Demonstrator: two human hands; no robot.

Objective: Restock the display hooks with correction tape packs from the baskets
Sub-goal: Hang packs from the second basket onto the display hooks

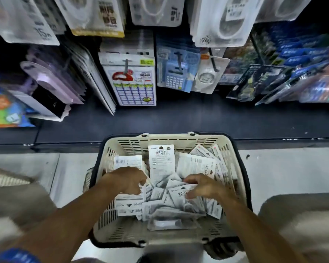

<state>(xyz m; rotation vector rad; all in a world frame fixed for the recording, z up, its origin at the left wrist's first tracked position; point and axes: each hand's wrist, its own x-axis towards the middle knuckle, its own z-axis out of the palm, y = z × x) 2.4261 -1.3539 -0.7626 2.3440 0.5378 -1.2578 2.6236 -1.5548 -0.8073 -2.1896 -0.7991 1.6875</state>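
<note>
A cream plastic basket (133,143) with a dark rim stands on the floor below me, filled with several white correction tape packs (161,164). Both of my hands are inside it. My left hand (129,180) is curled over a stack of packs at the basket's left side and seems to grip them. My right hand (203,186) lies with bent fingers on a loose pack (180,198) in the middle right. Above, display hooks (126,66) carry hanging packs.
A dark shelf base (179,118) runs across in front of the basket. Hanging stationery packs crowd the rack above, white ones at top (220,21) and blue ones at right (302,54). My knees flank the basket on the pale floor.
</note>
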